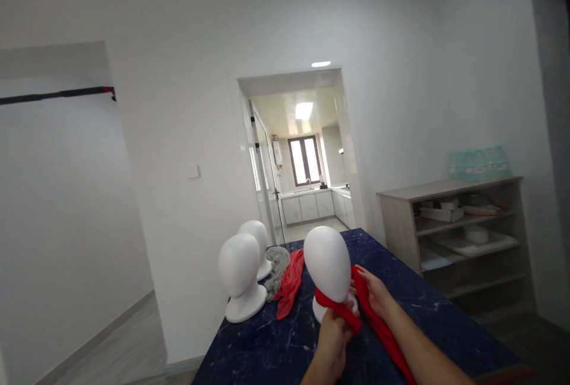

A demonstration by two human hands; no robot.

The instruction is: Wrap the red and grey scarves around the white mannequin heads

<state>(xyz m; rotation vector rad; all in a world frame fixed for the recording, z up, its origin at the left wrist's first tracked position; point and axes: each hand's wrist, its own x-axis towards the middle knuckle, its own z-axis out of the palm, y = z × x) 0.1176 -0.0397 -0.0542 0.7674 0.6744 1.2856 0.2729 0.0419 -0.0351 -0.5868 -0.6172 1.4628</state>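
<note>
A white foam mannequin head stands upright on the table in front of me. The red scarf passes around the front of its neck. My left hand is closed on one end of that scarf, just below the head's base on the near side. At the right of the neck, my right hand grips the other length, which trails down along my forearm toward the table's near edge. Part of the scarf behind the neck is hidden by the head.
Two more white mannequin heads, a near one and a far one, stand at the left edge of the dark blue table. Between lie a grey scarf and a coral-red cloth. A shelf unit with bottles stands right.
</note>
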